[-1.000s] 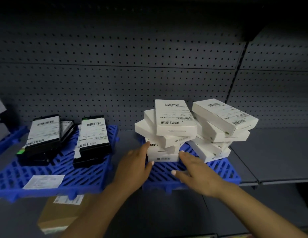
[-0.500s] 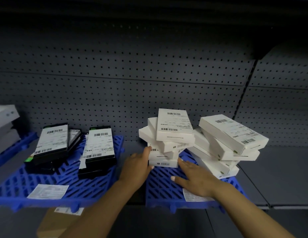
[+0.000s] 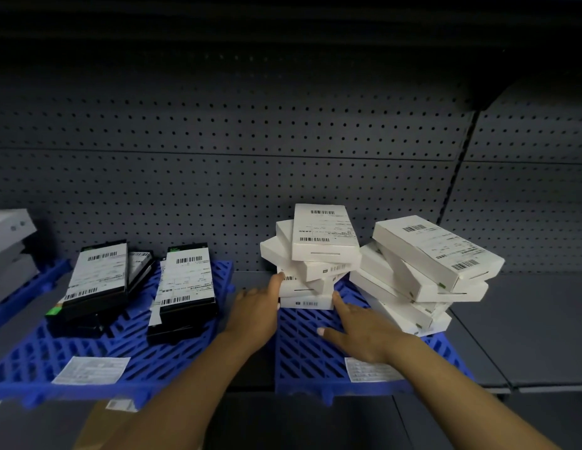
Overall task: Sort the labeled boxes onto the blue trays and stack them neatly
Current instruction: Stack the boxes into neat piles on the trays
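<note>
Blue slatted plastic makes up the two trays on a grey metal shelf (image 3: 526, 319) backed by a dark pegboard (image 3: 250, 141). At about 5 o'clock from the frame's centre, the right tray (image 3: 302, 355) carries two crooked piles of white labelled boxes. The nearer white stack (image 3: 315, 264) sits at the tray's far left corner, its boxes fanned out of line, the top one lying flat with its barcode label up. Just beside it at 3 o'clock, the second white stack (image 3: 422, 274) leans, its boxes skewed toward the right.

Both hands bracket the base of the nearer stack. The left hand (image 3: 255, 315) reaches in from 7 o'clock, fingers straight and together, their tips touching the left side of the lower boxes. The right hand (image 3: 357, 332) lies flat over the tray slats, fingers spread apart and straight, the index tip touching the lowest box's right front corner. Neither hand curls round anything.

A loose paper label (image 3: 370, 370) lies on the right tray's near edge, partly under the right wrist.

At 8 o'clock, the left tray (image 3: 33, 362) holds two piles of black boxes (image 3: 185, 287) topped with white labels, and another paper slip (image 3: 93, 370) rests near its front. A brown carton (image 3: 98, 423) shows below that tray's front edge. At 9 o'clock, grey boxes (image 3: 7, 241) stand at the frame's edge.
</note>
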Demonstrator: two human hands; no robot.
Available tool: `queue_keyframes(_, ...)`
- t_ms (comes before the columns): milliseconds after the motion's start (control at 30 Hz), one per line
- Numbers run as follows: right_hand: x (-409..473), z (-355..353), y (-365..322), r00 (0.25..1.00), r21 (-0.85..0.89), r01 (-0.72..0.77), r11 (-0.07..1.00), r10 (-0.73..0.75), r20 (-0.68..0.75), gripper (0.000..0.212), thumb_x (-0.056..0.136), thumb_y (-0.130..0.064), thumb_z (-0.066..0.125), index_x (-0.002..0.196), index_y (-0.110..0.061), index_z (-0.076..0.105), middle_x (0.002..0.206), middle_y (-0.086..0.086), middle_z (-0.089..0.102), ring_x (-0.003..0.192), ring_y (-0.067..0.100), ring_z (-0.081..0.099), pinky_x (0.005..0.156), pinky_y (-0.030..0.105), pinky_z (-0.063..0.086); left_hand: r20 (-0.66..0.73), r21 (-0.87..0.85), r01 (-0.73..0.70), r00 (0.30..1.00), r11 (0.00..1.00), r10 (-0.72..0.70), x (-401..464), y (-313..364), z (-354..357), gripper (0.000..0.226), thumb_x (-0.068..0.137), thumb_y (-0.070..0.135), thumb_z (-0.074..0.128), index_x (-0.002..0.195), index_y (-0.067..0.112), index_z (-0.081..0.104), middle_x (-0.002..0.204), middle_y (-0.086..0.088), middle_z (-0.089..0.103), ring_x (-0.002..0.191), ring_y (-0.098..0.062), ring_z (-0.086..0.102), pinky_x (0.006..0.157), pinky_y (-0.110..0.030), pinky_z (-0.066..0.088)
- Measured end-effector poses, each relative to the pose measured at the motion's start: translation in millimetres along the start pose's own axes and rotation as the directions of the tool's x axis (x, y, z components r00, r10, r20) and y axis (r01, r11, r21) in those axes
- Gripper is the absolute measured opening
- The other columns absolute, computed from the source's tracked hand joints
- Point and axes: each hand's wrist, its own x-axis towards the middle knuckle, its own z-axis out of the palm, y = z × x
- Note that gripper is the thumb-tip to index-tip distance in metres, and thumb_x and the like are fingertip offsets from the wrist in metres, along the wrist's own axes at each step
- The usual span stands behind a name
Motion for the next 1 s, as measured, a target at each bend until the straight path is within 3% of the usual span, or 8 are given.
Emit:
queue_keyframes(233, 1.2, -1.9, 0.3, 1.000, 0.061, 0.000, 0.998, -0.001, 0.016, 0.092, 0.089, -0.068, 0.036, 0.149, -0.022, -0.016, 0.154, 0.006, 0.027, 0.138, 0.022, 0.032, 0.109, 0.036, 0.033, -0.008, -0.037, 0.010, 1.000, 0.999, -0.010, -1.6, 4.4, 2.6, 0.056, 0.097, 0.018, 0.045, 0.142, 0.026, 0.013, 0.105, -0.005, 0.061, 0.086, -0.021, 0.055, 0.068, -0.031, 0.038)
queue_keyframes(367, 4.7, -5.6, 2.2, 1.000, 0.031, 0.013, 0.999, -0.013, 0.010, 0.091, 0.089, -0.067, 0.037, 0.149, -0.021, -0.014, 0.152, 0.006, 0.030, 0.136, 0.022, 0.035, 0.107, 0.036, 0.035, 0.007, -0.062, 0.036, 0.999, 0.997, -0.036, -0.4, 5.1, 1.0, 0.054, 0.098, 0.028, 0.045, 0.142, 0.027, 0.015, 0.100, -0.004, 0.061, 0.080, -0.018, 0.053, 0.062, -0.032, 0.044)
queue_keyframes(433, 5.6, -6.3, 4.1, 0.999, 0.016, 0.032, 0.999, -0.032, 0.005, 0.092, 0.089, -0.066, 0.039, 0.149, -0.019, -0.015, 0.151, 0.007, 0.033, 0.133, 0.023, 0.038, 0.104, 0.034, 0.038, 0.010, -0.078, 0.064, 0.998, 0.995, -0.063, 0.4, 5.9, 1.5, 0.056, 0.097, 0.034, 0.047, 0.142, 0.029, 0.015, 0.098, -0.003, 0.061, 0.080, -0.018, 0.054, 0.064, -0.033, 0.047)
queue_keyframes(500, 6.2, -4.3, 6.0, 0.999, -0.010, 0.054, 0.999, -0.054, -0.005, 0.094, 0.090, -0.065, 0.039, 0.149, -0.017, -0.015, 0.151, 0.008, 0.032, 0.132, 0.023, 0.040, 0.103, 0.034, 0.039, 0.000, -0.071, 0.086, 0.996, 0.994, -0.086, 1.9, 6.7, 2.1, 0.058, 0.096, 0.039, 0.048, 0.143, 0.030, 0.016, 0.106, -0.002, 0.062, 0.092, -0.020, 0.056, 0.083, -0.038, 0.048)
queue_keyframes(567, 7.1, -2.3, 9.2, 0.997, -0.021, 0.070, 0.997, -0.070, -0.017, 0.095, 0.089, -0.066, 0.039, 0.150, -0.016, -0.014, 0.151, 0.008, 0.031, 0.131, 0.023, 0.040, 0.102, 0.033, 0.040, -0.027, -0.020, 0.099, 0.995, 0.995, -0.100, 3.6, 9.2, 0.7, 0.058, 0.095, 0.044, 0.049, 0.143, 0.030, 0.019, 0.117, 0.002, 0.061, 0.109, -0.018, 0.054, 0.105, -0.046, 0.033)
queue_keyframes(633, 9.0, -2.7, 14.0, 0.995, -0.008, 0.096, 0.995, -0.096, -0.005, 0.096, 0.088, -0.067, 0.039, 0.149, -0.015, -0.014, 0.153, 0.009, 0.029, 0.133, 0.023, 0.038, 0.105, 0.034, 0.037, -0.044, 0.007, 0.109, 0.993, 0.994, -0.108, 4.6, 12.6, -2.4, 0.056, 0.094, 0.046, 0.048, 0.142, 0.030, 0.023, 0.121, 0.005, 0.060, 0.115, -0.016, 0.051, 0.112, -0.047, 0.021)
queue_keyframes(800, 13.7, -12.6, 27.8, 0.978, 0.113, 0.176, 0.978, -0.187, 0.094, 0.100, 0.088, -0.064, 0.045, 0.146, -0.018, -0.022, 0.153, 0.008, 0.028, 0.134, 0.022, 0.037, 0.108, 0.031, 0.033, -0.072, -0.002, 0.129, 0.989, 0.992, -0.129, 5.3, 21.2, -1.4, 0.053, 0.095, 0.040, 0.050, 0.141, 0.027, 0.028, 0.110, 0.003, 0.064, 0.105, -0.016, 0.055, 0.109, -0.041, 0.026)
queue_keyframes(1000, 17.7, -25.6, 36.3, 0.951, 0.144, 0.222, 0.964, -0.247, 0.184, 0.100, 0.089, -0.062, 0.046, 0.146, -0.021, -0.025, 0.152, 0.008, 0.030, 0.129, 0.022, 0.042, 0.104, 0.031, 0.039, -0.145, -0.040, 0.152, 0.977, 0.988, -0.156, 2.9, 32.6, 5.2, 0.050, 0.096, 0.031, 0.051, 0.142, 0.020, 0.032, 0.092, -0.003, 0.064, 0.089, -0.022, 0.056, 0.090, -0.035, 0.041)
